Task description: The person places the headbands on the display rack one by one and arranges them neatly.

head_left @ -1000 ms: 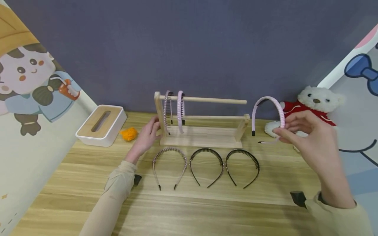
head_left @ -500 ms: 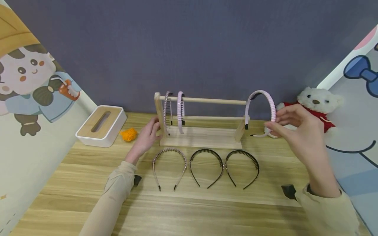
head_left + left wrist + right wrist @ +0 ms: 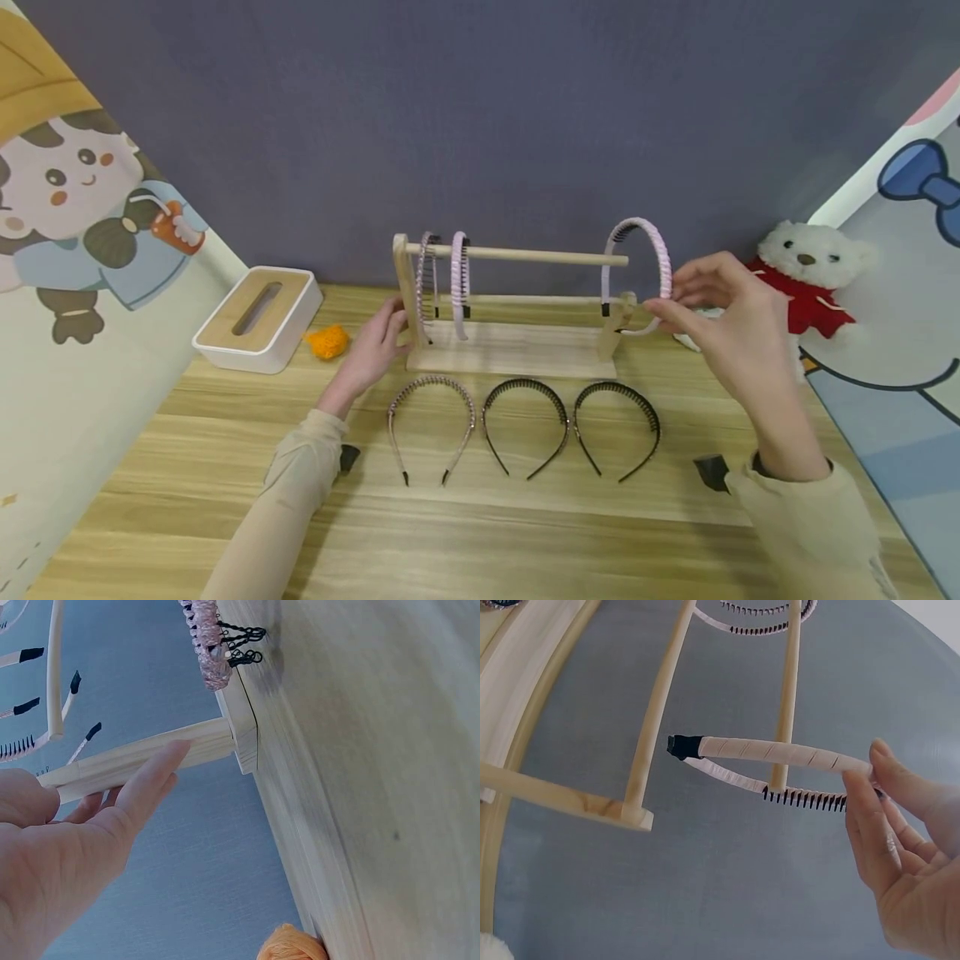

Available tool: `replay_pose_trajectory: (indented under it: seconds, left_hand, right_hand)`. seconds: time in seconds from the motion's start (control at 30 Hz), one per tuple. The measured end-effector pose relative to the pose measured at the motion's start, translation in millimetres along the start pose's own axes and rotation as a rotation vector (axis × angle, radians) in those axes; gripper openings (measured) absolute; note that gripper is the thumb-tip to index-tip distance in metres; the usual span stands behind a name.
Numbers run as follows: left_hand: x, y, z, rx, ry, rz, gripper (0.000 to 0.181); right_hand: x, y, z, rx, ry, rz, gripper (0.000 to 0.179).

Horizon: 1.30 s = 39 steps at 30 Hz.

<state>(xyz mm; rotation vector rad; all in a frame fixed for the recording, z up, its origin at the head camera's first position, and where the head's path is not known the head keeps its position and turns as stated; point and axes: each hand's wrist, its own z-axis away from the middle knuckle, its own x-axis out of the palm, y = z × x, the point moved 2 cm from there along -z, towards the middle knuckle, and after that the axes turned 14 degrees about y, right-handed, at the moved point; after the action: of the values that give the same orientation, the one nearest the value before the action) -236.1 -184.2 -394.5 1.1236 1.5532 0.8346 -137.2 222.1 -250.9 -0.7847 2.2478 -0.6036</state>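
Note:
My right hand (image 3: 731, 325) pinches a pink ribbon-wrapped headband (image 3: 663, 254) by one side, thumb against fingertips. In the right wrist view the tip of the rack's upper rod (image 3: 789, 697) reaches into that headband's loop. The wooden rack (image 3: 510, 354) stands at the back of the table. With my left hand (image 3: 375, 342) I hold its left post (image 3: 206, 742), thumb along the wood and fingers behind. Two headbands hang near that post: a beaded one (image 3: 422, 292) and a plain pink one (image 3: 457, 287).
Before the rack lie a pink beaded headband (image 3: 431, 380) and two black toothed ones, left (image 3: 525, 382) and right (image 3: 617, 385). A tissue box (image 3: 247, 354) and orange ball-like item (image 3: 327, 342) sit at left. A white teddy bear (image 3: 806, 292) in red sits at right.
My right hand has moved left with the pink headband, from beside the bear to the free end of the upper rod, which the loop now surrounds. The left hand stays put.

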Motion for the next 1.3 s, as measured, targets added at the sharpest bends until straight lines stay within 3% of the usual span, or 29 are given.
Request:
replay_pose_trajectory:
  seconds: [0.2,0.63,1.3]
  left_hand:
    - [0.0,0.3,-0.1,-0.004,-0.003,0.009,0.044]
    - [0.4,2.6,-0.1,0.015,0.001,-0.003,0.043]
    - [-0.1,2.6,-0.5,0.014,-0.007,-0.004,0.043]
  right_hand:
    - [11,-9,-2.5,-0.027,0.015,-0.028,0.038]
    - [33,-22,-6.5,-0.059,-0.040,-0.101,0.041]
    - [82,-41,-5.0,-0.148,-0.004,-0.195,0.037]
